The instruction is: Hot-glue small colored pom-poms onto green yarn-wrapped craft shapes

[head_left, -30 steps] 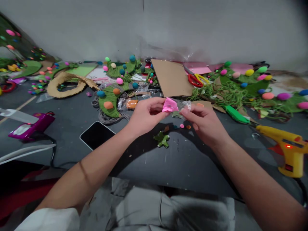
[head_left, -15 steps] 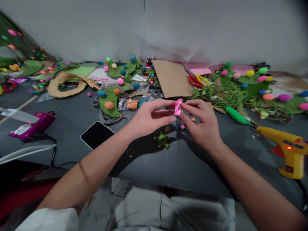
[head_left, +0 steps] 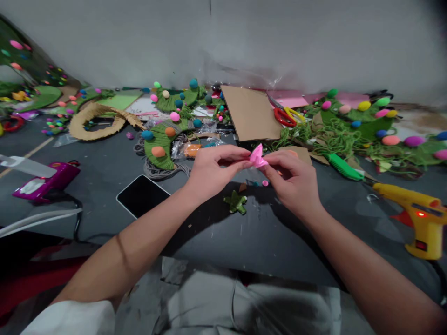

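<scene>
A small folded piece of bright pink material (head_left: 258, 157), paper or ribbon by its look, is pinched between both hands above the table. My left hand (head_left: 216, 170) grips its left side between thumb and fingers. On its right side, my right hand (head_left: 292, 179) closes thumb and fingers on it. Just below the hands a small green star (head_left: 236, 202) lies flat on the dark table (head_left: 223, 242). Behind it are a brown scrap (head_left: 242, 187) and a tiny pink dot (head_left: 265, 183).
A phone (head_left: 141, 195) lies left, beyond it a purple glue gun (head_left: 49, 180). At right rests a yellow glue gun (head_left: 415, 209), its light red, near a green brush (head_left: 345, 167). Cardboard (head_left: 249, 114), red-handled scissors (head_left: 283, 117), green yarn (head_left: 328, 132) and a straw-coloured ring (head_left: 78, 125) line the back.
The pink piece has turned and spread from a narrow strip into a wider, pointed shape. Both hands' fingers have shifted their hold on it; the table items stay put.
</scene>
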Available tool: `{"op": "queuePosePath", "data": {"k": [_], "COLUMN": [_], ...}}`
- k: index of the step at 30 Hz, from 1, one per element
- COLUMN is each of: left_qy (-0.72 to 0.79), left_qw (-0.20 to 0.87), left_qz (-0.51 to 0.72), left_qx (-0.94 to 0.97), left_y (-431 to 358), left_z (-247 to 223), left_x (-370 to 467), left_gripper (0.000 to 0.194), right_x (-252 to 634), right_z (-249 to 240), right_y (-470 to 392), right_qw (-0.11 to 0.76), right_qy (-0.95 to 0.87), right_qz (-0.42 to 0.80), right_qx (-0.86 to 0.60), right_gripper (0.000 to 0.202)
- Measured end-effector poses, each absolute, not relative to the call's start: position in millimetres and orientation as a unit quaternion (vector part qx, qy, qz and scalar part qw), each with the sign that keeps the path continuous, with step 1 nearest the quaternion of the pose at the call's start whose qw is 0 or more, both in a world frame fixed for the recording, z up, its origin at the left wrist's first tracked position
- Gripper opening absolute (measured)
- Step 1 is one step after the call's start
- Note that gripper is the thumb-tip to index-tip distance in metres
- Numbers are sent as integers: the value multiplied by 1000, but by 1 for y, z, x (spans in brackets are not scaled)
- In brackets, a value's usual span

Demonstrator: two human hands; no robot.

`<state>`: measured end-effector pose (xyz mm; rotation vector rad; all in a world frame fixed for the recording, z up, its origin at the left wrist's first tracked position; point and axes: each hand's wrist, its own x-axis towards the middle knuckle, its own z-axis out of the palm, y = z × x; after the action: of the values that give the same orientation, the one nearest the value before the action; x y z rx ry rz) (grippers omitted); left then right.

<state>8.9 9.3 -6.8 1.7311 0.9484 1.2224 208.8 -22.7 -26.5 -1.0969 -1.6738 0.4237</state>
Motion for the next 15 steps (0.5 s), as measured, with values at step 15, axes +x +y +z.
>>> {"op": "queuePosePath", "data": {"k": [15], "left_qy": [372], "left_qw": [327], "left_qz": [449], "left_qx": [744], "left_y": [19], "left_z": [-3], "left_x": [1], "left_gripper": [15], "right_x": [213], "right_z": [-24], "right_y": [-19], "right_qw": [547], "right_qy": [-644], "right_qz": [251], "right_qx": [-472], "right_gripper": [13]}}
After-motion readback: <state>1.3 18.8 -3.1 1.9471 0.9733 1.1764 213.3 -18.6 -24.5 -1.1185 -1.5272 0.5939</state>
